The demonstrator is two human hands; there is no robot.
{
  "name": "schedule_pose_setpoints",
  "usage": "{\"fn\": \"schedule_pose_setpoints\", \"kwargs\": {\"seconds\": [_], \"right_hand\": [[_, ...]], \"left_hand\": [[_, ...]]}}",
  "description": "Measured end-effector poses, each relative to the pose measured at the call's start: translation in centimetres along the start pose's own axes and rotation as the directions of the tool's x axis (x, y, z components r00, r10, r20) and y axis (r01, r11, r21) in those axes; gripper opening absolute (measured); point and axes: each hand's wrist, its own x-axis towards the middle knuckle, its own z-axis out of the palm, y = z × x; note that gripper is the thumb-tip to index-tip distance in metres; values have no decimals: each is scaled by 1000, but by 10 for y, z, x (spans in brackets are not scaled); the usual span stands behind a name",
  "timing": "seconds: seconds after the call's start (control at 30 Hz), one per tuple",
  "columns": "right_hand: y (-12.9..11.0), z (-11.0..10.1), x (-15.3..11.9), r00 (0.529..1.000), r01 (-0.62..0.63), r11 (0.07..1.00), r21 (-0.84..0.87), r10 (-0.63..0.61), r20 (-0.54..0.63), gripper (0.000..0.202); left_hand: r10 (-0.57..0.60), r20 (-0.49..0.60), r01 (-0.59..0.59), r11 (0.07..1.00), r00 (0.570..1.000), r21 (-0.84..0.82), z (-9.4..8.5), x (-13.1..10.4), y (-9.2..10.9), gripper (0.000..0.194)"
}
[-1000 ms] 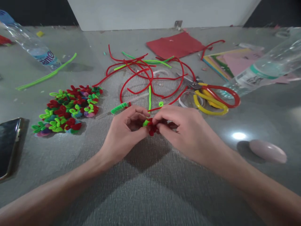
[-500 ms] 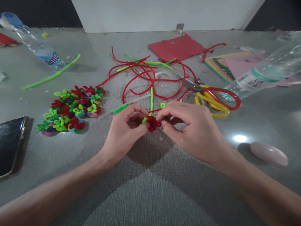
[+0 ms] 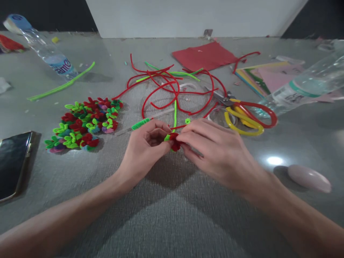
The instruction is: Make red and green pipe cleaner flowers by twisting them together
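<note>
A small red and green pipe-cleaner flower is held between my two hands, just above the grey table. My left hand pinches its green left side between thumb and fingers. From the right, my right hand has thumb and fingertips closed on the red petals, which they partly cover. Just beyond my hands lie loose red pipe cleaners and a green pipe cleaner. Near my left fingers is a thin stick wound with a green coil.
Finished-looking pipe-cleaner flowers cluster at left, beside a phone. Scissors with red and yellow handles lie at right, near a plastic bottle. Another bottle stands back left. A red sheet and a pinkish oval object also lie there.
My right fingers have moved slightly left and closed over the red petals, covering a small red loop that stuck out. My left hand keeps its pinch. The whole view has shifted slightly.
</note>
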Motion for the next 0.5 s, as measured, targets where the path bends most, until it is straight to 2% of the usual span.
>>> {"fn": "schedule_pose_setpoints", "kwargs": {"seconds": [0.23, 0.5], "right_hand": [[-1, -1, 0, 1000, 10, 999, -41, -10, -5, 19], [-1, 2, 3, 993, -117, 980, 164, 121, -16, 16]], "left_hand": [[-4, 39, 6, 999, 999, -51, -1, 0, -2, 21], [0, 28, 1, 1000, 1000, -29, 1, 0, -1, 19]]}}
